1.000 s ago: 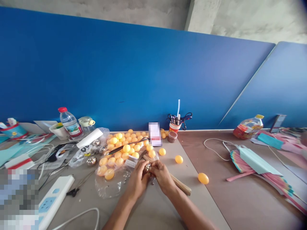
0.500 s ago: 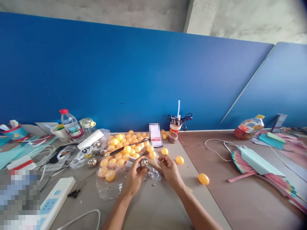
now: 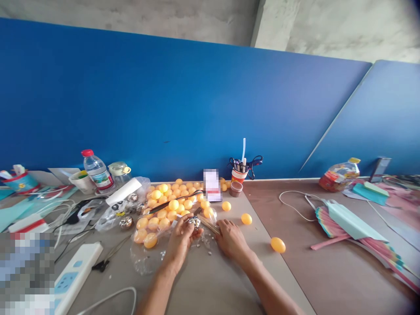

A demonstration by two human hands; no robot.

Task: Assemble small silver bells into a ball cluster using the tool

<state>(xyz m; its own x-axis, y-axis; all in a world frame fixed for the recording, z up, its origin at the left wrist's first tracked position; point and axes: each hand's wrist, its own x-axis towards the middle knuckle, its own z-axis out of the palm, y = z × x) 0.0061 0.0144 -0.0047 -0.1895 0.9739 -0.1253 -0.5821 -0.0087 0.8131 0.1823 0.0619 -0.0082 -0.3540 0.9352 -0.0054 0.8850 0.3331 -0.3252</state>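
Note:
My left hand [image 3: 180, 238] is closed around a shiny metallic ball [image 3: 194, 222] with a beaded surface, held just above the table. My right hand [image 3: 232, 239] is lower, at table level beside some thin brown sticks [image 3: 208, 225]. Its fingers are curled in, and anything between them is hidden. Tiny silver beads [image 3: 210, 253] lie on the table between the hands, near crumpled clear plastic. Beyond the left hand is a clear bag [image 3: 141, 259] with many orange balls [image 3: 164, 223]. A dark, slender tool [image 3: 160, 206] lies across these balls.
More metallic balls [image 3: 126, 222] sit left of the bag. A phone [image 3: 213, 187] stands behind the orange balls, beside a small lidded tub [image 3: 236, 189] and a pen cup [image 3: 239, 175]. Loose orange balls [image 3: 278, 245] lie on the right. A power strip [image 3: 74, 275] is front left.
My right hand has come down from its raised pinch to the table by the sticks. My left hand has shifted slightly left with the metallic ball still in it.

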